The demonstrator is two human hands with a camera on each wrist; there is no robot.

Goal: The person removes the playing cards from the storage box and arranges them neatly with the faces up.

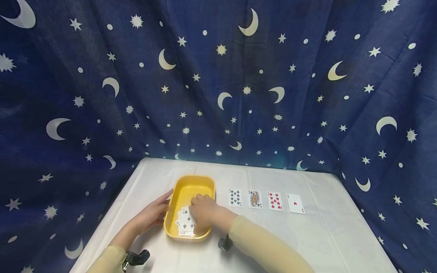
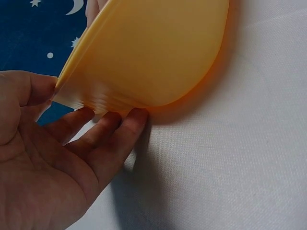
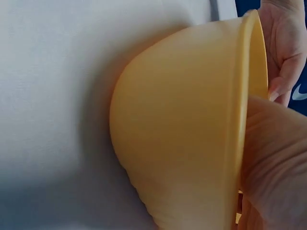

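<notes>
A dark blue fabric curtain with pale moons and stars [image 1: 208,94] is hanging behind and beside a round-cornered, white-cloth-covered table [image 1: 327,235]; soft light is falling across its creased top.

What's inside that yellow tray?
The yellow tray holds a pile of playing cards, spades showing on top. Lower cards are mostly covered, and the right hand hides part of the pile.

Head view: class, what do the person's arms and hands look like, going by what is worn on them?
The left sleeve and right sleeve are plain pale yellow, ending before the hands. The left wrist device and right wrist device are small and black. The left hand and right hand wear no gloves.
</notes>
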